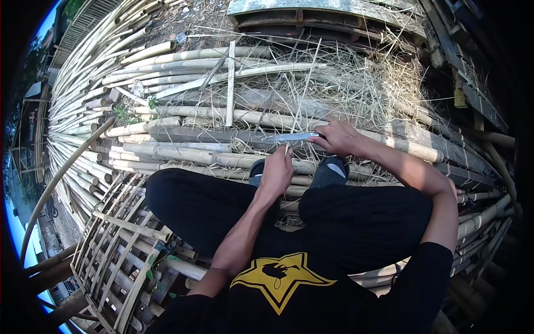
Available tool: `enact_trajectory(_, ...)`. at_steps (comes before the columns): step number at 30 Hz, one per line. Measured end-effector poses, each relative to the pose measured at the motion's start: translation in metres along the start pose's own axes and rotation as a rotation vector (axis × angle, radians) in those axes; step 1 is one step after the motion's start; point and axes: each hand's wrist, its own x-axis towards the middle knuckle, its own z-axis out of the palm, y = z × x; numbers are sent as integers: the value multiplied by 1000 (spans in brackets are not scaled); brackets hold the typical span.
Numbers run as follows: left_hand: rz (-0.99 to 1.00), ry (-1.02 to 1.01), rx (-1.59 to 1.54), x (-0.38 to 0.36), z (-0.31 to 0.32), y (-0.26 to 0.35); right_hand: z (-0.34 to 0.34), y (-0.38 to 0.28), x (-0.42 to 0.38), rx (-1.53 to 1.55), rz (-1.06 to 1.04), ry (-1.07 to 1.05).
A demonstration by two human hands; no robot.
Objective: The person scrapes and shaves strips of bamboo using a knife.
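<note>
My right hand [337, 137] is closed round the dark handle of a knife [288, 137], its pale blade pointing left. Just below that blade, my left hand [276, 170] is closed with a thin light strip [287, 150], bamboo by its look, poking up from the fingers. The strip's upper end comes right up to the blade; the rest of it is hidden in the hand. Both hands are in front of my bent knees, over a dark plank [206, 135] and bamboo poles [217, 157].
Long bamboo poles [78, 145] fan out at the left. Dry shavings [345, 72] cover the poles ahead. A woven bamboo lattice [114, 245] stands at lower left, near a curved stick [67, 172]. A wooden pallet [328, 10] lies at the back, with dark timber [473, 72] at right.
</note>
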Motion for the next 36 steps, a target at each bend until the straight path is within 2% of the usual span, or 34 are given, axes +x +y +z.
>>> enact_trajectory(3,30,2,30,3,1,-3,3,3,1,-87,12,36)
enact_trajectory(5,52,-8,14,0,0,-8,-6,21,1,-63,62,152)
enact_trajectory(7,101,6,3,-9,2,-13,-33,80,6,43,471,174)
enact_trajectory(8,132,5,-6,-17,2,-17,-55,106,-6,-77,535,284)
enact_trajectory(9,114,-53,10,-19,-1,-9,-75,124,-20,-161,417,282)
enact_trajectory(10,160,-50,-32,-15,5,-13,-72,149,-21,-204,527,385)
enact_trajectory(11,145,-79,-42,-12,5,-8,-85,143,-24,-163,627,335)
enact_trajectory(12,128,-118,-54,-13,6,-4,-81,145,-29,-157,640,331)
enact_trajectory(14,161,-136,-34,-12,6,-4,-83,158,-29,-217,761,388)
enact_trajectory(15,174,-159,-11,-19,6,-7,-78,234,-29,-94,917,426)
enact_trajectory(16,174,-168,-7,-24,0,-7,-112,217,-47,-13,1100,435)
enact_trajectory(17,98,-168,-1,-23,-9,-2,-127,224,-69,-114,1092,556)
enact_trajectory(19,-36,-170,-50,-19,-14,-7,-146,260,-95,-82,1179,739)
enact_trajectory(20,-185,-224,-295,-20,-14,-5,-149,262,-102,-48,1188,806)
enact_trajectory(22,-194,-333,-467,-17,-12,-1,-139,261,-99,-19,1111,796)
enact_trajectory(23,-194,-339,-465,-18,-10,-1,-122,276,-93,-42,968,812)
enact_trajectory(24,-206,-372,-534,-17,-8,0,-109,254,-79,11,900,827)
enact_trajectory(25,-218,-400,-605,-15,-7,1,-88,225,-64,-92,611,924)
enact_trajectory(26,-219,-395,-610,-14,-7,2,-77,212,-48,40,616,798)
enact_trajectory(27,-229,-439,-691,-14,-9,4,-85,152,-38,101,569,586)
enact_trajectory(28,-237,-481,-772,-14,-10,6,-73,132,-25,177,421,453)
enact_trajectory(30,-252,-477,-760,-13,-13,12,-50,89,-4,133,245,296)
enact_trajectory(31,-250,-464,-758,-11,-12,10,-42,68,3,106,228,181)
enact_trajectory(33,-245,-430,-779,-11,-11,6,-32,26,6,132,120,99)
enact_trajectory(36,-262,-428,-741,-10,-12,4,-19,3,2,109,56,41)
